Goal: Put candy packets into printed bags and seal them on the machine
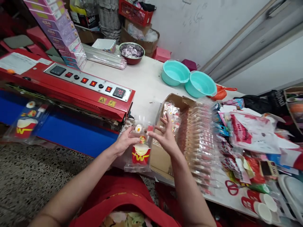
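A clear plastic packet point(141, 154) lies in front of me, holding a fried-egg piece, other small toy-food-like pieces and a red fries-style carton with a yellow W. My left hand point(125, 141) grips its left side, the thumb lying over the front. On the other side, my right hand point(167, 137) is open with fingers spread, its thumb tip at the packet's right edge. Right of the packet, a cardboard box point(162, 154) contains similar packets, and a long row of packets point(201, 145) stands packed together along its right side.
A red sealing machine point(94, 91) with lit switches stands left; another packet point(26, 121) lies on its blue belt point(71, 132). Two turquoise basins point(201, 83), a metal bowl point(131, 53) and stacked boxes point(61, 34) are behind. Bags, red scissors point(231, 188) and cups point(257, 209) crowd the right.
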{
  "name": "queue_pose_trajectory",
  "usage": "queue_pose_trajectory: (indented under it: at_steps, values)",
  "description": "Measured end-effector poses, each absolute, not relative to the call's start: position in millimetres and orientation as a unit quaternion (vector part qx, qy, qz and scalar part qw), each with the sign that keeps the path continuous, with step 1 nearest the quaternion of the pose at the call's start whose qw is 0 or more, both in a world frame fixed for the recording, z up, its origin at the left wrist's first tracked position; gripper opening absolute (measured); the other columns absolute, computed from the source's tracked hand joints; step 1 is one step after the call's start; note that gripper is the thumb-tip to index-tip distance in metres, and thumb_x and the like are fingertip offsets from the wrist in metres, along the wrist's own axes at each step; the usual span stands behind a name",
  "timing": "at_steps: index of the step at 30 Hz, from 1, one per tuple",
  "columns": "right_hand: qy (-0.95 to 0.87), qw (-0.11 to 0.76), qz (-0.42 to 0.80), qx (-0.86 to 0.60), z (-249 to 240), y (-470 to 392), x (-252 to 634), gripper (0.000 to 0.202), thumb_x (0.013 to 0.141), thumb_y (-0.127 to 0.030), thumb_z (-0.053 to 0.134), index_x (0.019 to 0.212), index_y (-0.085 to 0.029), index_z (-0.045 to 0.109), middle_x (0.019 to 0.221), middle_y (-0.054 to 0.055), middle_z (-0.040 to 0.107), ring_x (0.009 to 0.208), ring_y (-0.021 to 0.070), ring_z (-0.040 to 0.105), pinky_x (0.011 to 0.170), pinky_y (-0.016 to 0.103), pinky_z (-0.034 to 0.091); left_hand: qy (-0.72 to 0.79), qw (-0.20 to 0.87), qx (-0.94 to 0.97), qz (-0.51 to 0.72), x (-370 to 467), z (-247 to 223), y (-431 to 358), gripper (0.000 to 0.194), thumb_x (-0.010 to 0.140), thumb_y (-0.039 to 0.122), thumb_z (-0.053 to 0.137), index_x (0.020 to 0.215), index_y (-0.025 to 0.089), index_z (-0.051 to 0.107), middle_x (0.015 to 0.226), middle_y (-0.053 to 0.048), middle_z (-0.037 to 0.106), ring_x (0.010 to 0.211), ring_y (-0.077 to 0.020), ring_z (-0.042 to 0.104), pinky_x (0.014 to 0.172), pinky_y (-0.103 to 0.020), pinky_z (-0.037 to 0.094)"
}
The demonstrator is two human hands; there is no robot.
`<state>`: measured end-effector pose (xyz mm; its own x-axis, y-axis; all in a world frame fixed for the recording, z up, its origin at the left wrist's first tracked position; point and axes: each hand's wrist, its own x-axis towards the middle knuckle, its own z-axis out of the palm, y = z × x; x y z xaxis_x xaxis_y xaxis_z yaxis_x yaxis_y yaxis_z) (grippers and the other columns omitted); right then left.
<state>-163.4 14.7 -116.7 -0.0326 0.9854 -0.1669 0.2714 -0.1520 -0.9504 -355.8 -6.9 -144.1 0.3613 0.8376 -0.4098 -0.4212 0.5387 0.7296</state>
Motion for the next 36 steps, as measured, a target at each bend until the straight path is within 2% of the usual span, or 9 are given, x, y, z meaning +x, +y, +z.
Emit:
queue_pose_trajectory:
  at_steps: [3,5,7,10,16,21,26,32,36]
  values:
    - [-0.509,0.299,0.625,-0.511,-127.0,37.2,-163.8,0.056,0.066,-0.044,0.078,0.113,-0.025,0.056,0.125,0.009,0.058,0.084,0.0194,0.067,0.069,0.035,0.058,0.411,0.788,0.236,0.394,-375.3,-151.0,-21.2,0.075,0.063,0.02,0.08,0.129,0.018,0.045,0.107,-0.013,0.068,0.09,-0.0241,0.068,0.082,-0.036,0.052]
    - [-0.48,0.28,0.667,-0.497,-134.8,42.0,-172.8,0.04,0.065,-0.045,0.079,0.088,-0.021,0.058,0.104,0.004,0.065,0.074,0.0162,0.066,0.061,0.031,0.057,0.444,0.755,0.259,0.407,-381.3,-156.6,-29.9,0.091,0.061,0.018,0.081,0.139,0.024,0.035,0.114,-0.011,0.065,0.09,-0.0221,0.067,0.081,-0.034,0.052]
    - [-0.457,0.292,0.675,-0.5,-141.2,40.0,-184.7,0.042,0.06,-0.044,0.082,0.078,-0.02,0.053,0.098,0.002,0.065,0.069,0.0144,0.065,0.058,0.028,0.055,0.497,0.693,0.308,0.422,-384.2,-163.6,-36.7,0.105,0.058,0.016,0.082,0.145,0.029,0.026,0.114,-0.008,0.064,0.089,-0.0196,0.066,0.081,-0.031,0.05]
    - [-0.448,0.298,0.672,-0.509,-144.9,33.9,-197.7,0.045,0.058,-0.046,0.083,0.074,-0.02,0.05,0.094,0.0,0.065,0.065,0.0123,0.063,0.054,0.026,0.053,0.559,0.623,0.341,0.427,-387.5,-174.3,-42.8,0.102,0.061,0.019,0.08,0.147,0.026,0.026,0.096,-0.004,0.067,0.082,-0.0173,0.064,0.079,-0.029,0.049]
    - [-0.467,0.239,0.683,-0.509,-142.9,38.2,-198.3,0.039,0.063,-0.05,0.08,0.074,-0.019,0.059,0.07,-0.003,0.063,0.063,0.0121,0.06,0.054,0.023,0.051,0.535,0.681,0.277,0.416,-398.5,-176.0,-47.3,0.097,0.06,0.025,0.083,0.142,0.023,0.032,0.092,-0.004,0.068,0.082,-0.0187,0.065,0.075,-0.029,0.05]
    - [-0.454,0.247,0.689,-0.508,-149.0,40.1,-203.2,0.035,0.058,-0.048,0.083,0.068,-0.017,0.07,0.092,0.005,0.072,0.072,0.0152,0.065,0.063,0.027,0.052,0.502,0.72,0.19,0.44,-405.2,-162.4,-29.8,0.061,0.064,0.038,0.081,0.116,0.016,0.059,0.098,-0.009,0.071,0.082,-0.0203,0.067,0.073,-0.031,0.052]
    - [-0.439,0.282,0.669,-0.529,-160.9,30.1,-218.7,0.031,0.052,-0.043,0.087,0.067,-0.018,0.074,0.067,0.002,0.071,0.06,0.0145,0.061,0.063,0.029,0.05,0.573,0.673,0.128,0.449,-407.7,-160.0,-2.3,0.036,0.054,0.031,0.084,0.08,0.011,0.069,0.073,-0.007,0.071,0.061,-0.0161,0.064,0.057,-0.026,0.05]
    - [-0.4,0.325,0.645,-0.564,-172.3,19.4,-231.4,0.034,0.047,-0.039,0.089,0.069,-0.018,0.074,0.069,0.004,0.073,0.06,0.0165,0.063,0.063,0.032,0.051,0.608,0.641,0.082,0.461,-406.2,-174.3,9.1,0.017,0.064,0.022,0.076,0.069,0.011,0.064,0.06,-0.004,0.067,0.056,-0.0163,0.064,0.058,-0.028,0.05]
    - [-0.362,0.367,0.637,-0.573,-186.2,27.4,-241.7,0.043,0.043,-0.039,0.09,0.072,-0.017,0.067,0.065,0.003,0.071,0.058,0.0177,0.064,0.06,0.031,0.052,0.612,0.634,0.079,0.466,-416.8,-178.3,8.3,0.027,0.061,0.024,0.079,0.079,0.012,0.063,0.066,-0.005,0.07,0.053,-0.0148,0.063,0.051,-0.025,0.05]
